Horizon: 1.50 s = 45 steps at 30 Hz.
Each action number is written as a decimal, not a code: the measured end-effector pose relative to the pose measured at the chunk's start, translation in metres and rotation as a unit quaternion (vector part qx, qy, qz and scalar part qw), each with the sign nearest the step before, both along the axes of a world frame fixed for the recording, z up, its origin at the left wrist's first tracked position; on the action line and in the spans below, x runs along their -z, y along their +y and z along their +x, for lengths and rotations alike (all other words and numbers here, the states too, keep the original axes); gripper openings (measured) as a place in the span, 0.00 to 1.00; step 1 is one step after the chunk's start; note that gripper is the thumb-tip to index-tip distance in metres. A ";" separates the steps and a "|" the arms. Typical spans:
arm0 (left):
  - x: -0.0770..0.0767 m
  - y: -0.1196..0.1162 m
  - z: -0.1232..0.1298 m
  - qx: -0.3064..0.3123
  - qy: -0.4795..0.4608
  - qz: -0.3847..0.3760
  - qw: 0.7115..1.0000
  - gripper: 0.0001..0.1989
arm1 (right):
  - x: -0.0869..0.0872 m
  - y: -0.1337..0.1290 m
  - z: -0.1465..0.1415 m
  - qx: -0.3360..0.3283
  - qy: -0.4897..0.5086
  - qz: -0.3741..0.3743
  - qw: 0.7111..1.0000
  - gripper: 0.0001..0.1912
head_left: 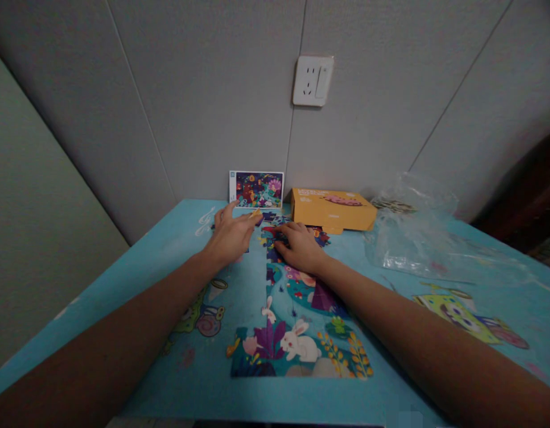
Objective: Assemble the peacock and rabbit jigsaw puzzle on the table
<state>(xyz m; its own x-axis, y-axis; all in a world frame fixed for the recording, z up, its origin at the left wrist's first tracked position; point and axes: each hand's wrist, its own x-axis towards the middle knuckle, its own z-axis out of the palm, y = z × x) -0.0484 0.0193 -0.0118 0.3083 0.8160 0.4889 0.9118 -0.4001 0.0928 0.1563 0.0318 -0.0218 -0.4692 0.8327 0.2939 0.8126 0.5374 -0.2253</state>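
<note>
Working over a partly built jigsaw puzzle (297, 315) on a blue table (145, 267)

The left hand (232, 235) pinches a small yellow piece (255, 213); the right hand (299, 246) lies open on dark pieces at the puzzle's far end. A picture card (255, 189) leans on the wall beside an orange box (332, 208).

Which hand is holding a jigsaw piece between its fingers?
The left hand holds a small yellow jigsaw piece at its fingertips; the right hand instead lies palm-down on the jigsaw puzzle, gripping nothing visible.
</note>
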 end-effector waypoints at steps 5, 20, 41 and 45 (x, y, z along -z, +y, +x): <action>-0.002 0.005 -0.012 -0.100 0.037 0.008 0.994 0.20 | 0.001 0.000 0.000 -0.005 -0.034 0.013 0.999 0.19; 0.013 0.007 -0.001 0.066 0.047 -0.121 0.989 0.19 | -0.001 -0.002 0.000 0.021 -0.015 0.023 0.999 0.19; 0.003 0.003 0.009 0.048 -0.141 -0.086 0.985 0.27 | 0.008 0.007 0.002 -0.004 0.113 0.039 0.993 0.29; 0.003 0.002 0.009 0.050 -0.155 -0.079 0.983 0.26 | 0.007 0.006 0.002 -0.017 0.135 0.048 0.989 0.31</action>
<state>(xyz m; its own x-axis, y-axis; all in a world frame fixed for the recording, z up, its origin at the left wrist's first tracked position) -0.0392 0.0209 -0.0144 0.2476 0.8623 0.4417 0.7864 -0.4452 0.4282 0.1581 0.0377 -0.0284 -0.3904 0.7795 0.4899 0.7100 0.5936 -0.3788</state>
